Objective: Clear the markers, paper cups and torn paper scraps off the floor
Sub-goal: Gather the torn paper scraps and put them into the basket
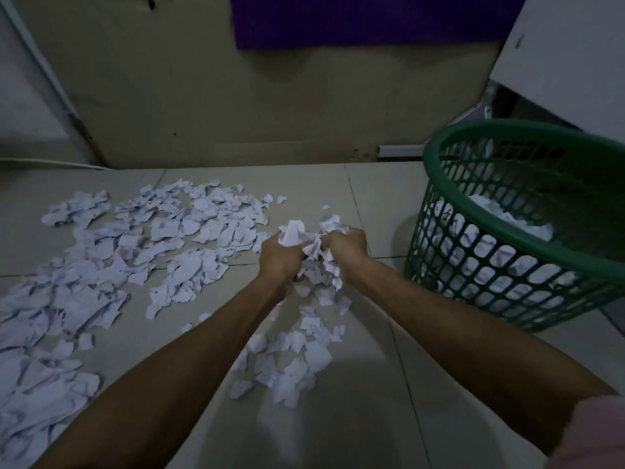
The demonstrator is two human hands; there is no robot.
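Both my hands press together a bunch of torn white paper scraps (313,252) above the tiled floor, my left hand (279,257) on its left side and my right hand (348,247) on its right. A few pieces hang or drop below the bunch. Many more torn scraps (135,252) lie spread over the floor to the left, and a smaller patch (291,360) lies between my forearms. A green plastic mesh basket (500,275) stands tilted to the right of my hands, with white paper inside. No markers or paper cups show.
A beige wall (236,96) closes the floor at the back, with a purple cloth (355,18) hanging on it. A white cabinet or panel (568,52) rises behind the basket at the upper right. A door frame (50,82) stands at the left.
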